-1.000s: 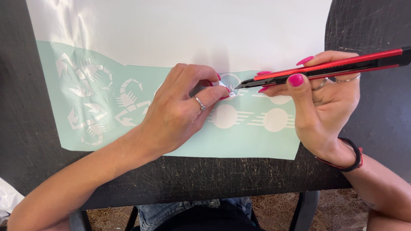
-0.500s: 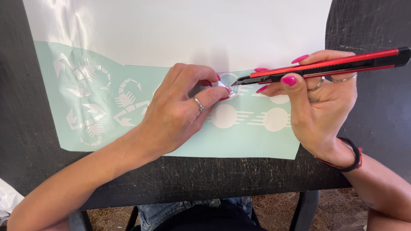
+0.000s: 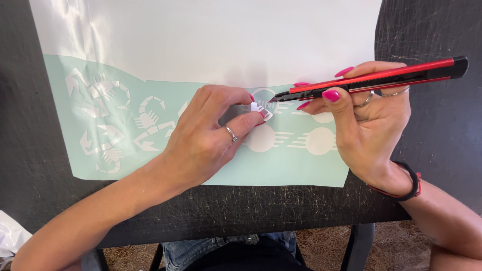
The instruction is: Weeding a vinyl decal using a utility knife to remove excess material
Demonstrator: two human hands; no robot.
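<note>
Head view looks down on a dark scratched surface (image 3: 437,150) that carries a big sheet, its upper part a bare white backing sheet (image 3: 211,40) and its lower part a mint-green vinyl sheet (image 3: 301,170) cut with white shapes: scorpion figures (image 3: 150,123) on the left, round shapes with streak lines (image 3: 319,141) on the right. Left hand (image 3: 206,138) lies flat on the green sheet near its middle, a ring on one finger, its fingers pinched together on a small white vinyl scrap (image 3: 261,110) lifted just off the sheet. Right hand (image 3: 369,125) rests on the sheet's right part, its fingers clamped around a red and black utility knife (image 3: 371,79) held nearly level, the blade tip touching or just beside the scrap; which of the two I cannot tell. A dark and red wristband (image 3: 409,185) circles the right wrist. Crumpled clear plastic (image 3: 10,236) shows at the lower left edge.
</note>
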